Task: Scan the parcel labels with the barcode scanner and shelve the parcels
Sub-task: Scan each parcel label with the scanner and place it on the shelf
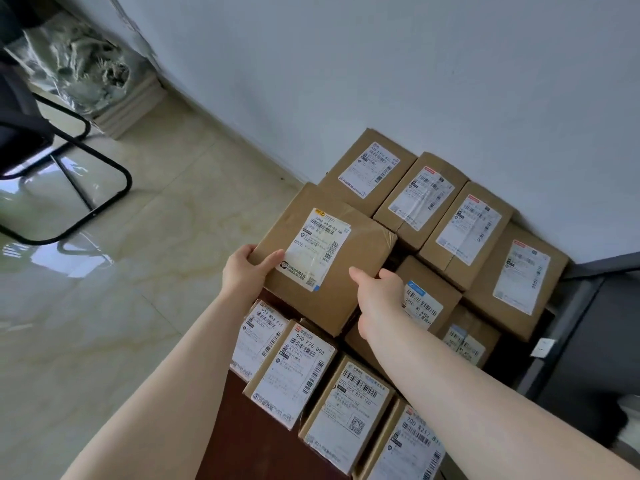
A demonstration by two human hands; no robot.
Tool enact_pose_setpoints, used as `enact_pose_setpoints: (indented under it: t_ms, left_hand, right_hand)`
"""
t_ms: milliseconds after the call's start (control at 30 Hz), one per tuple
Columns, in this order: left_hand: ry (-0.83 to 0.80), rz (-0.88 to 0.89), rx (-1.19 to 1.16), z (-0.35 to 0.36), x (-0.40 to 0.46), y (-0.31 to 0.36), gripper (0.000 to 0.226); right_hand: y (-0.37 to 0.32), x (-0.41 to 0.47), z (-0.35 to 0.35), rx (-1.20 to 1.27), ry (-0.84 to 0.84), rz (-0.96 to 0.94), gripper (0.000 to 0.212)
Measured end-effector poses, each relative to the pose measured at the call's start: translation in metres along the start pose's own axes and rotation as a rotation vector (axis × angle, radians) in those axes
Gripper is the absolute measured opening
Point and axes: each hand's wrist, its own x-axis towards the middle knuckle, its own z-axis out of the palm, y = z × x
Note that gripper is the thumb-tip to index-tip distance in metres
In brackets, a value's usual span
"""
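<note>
1. A flat, rectangular cardboard parcel [325, 258] was held up by both hands above a cluster of other boxes, its brown top face up and slightly creased under clear tape.
2. A white shipping label [315, 249] with barcodes and a yellow corner mark was stuck on the parcel's top.
3. The left hand [247, 271] gripped the parcel's near left corner, thumb lying on the top beside the label and fingers curled under.
4. The right hand [377, 299] gripped the parcel's near right edge, thumb pressed on top, fingers wrapped over the side.
5. Beyond the parcel, a row of four boxes [450, 220] stood against the pale wall [381, 64], each of plain brown card with a white label.
6. Nearer than the parcel, more labelled boxes [294, 372] lay on a dark reddish-brown surface [249, 434].
7. Left of the parcel spread glossy, marbled beige floor tiles [121, 289], with a black tubular chair frame [86, 188] standing on them.
</note>
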Motion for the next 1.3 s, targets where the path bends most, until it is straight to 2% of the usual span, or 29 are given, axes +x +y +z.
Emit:
enact_pose_setpoints:
  t_ms: [200, 333, 400, 600, 733, 833, 1000, 1133, 1300]
  left_hand:
    - [0.091, 0.034, -0.115, -0.026, -0.035, 0.029, 0.039]
    - [0.137, 0.041, -0.190, -0.035, -0.085, 0.047, 0.045]
    - [0.150, 0.034, -0.208, -0.034, -0.115, 0.051, 0.047]
    - [0.154, 0.104, -0.231, -0.018, -0.212, 0.056, 0.055]
    - [0.015, 0.154, -0.232, 0.001, -0.268, 0.064, 0.054]
    - [-0.076, 0.156, -0.260, 0.019, -0.308, 0.068, 0.069]
    - [-0.181, 0.159, -0.222, 0.046, -0.362, 0.063, 0.075]
    - [-0.255, 0.168, -0.230, 0.074, -0.397, 0.039, 0.083]
    - [-0.324, 0.180, -0.221, 0.098, -0.415, 0.021, 0.065]
  right_hand:
    - [-0.012, -0.037, -0.003, 0.019, -0.012, -0.262, 0.068]
    - [-0.012, -0.068, -0.026, 0.015, -0.036, -0.518, 0.077]
    - [-0.010, -0.087, -0.042, 0.015, -0.061, -0.580, 0.082]
    - [-0.003, -0.121, -0.125, 0.060, -0.174, -0.622, 0.079]
    - [0.003, -0.139, -0.182, 0.030, -0.198, -0.666, 0.077]
    - [0.010, -0.155, -0.227, -0.004, -0.173, -0.714, 0.086]
    - [0.030, -0.175, -0.298, -0.013, -0.188, -0.717, 0.074]
    - [0.064, -0.179, -0.344, 0.004, -0.152, -0.671, 0.076]
    - [0.095, -0.175, -0.368, 0.017, -0.128, -0.656, 0.083]
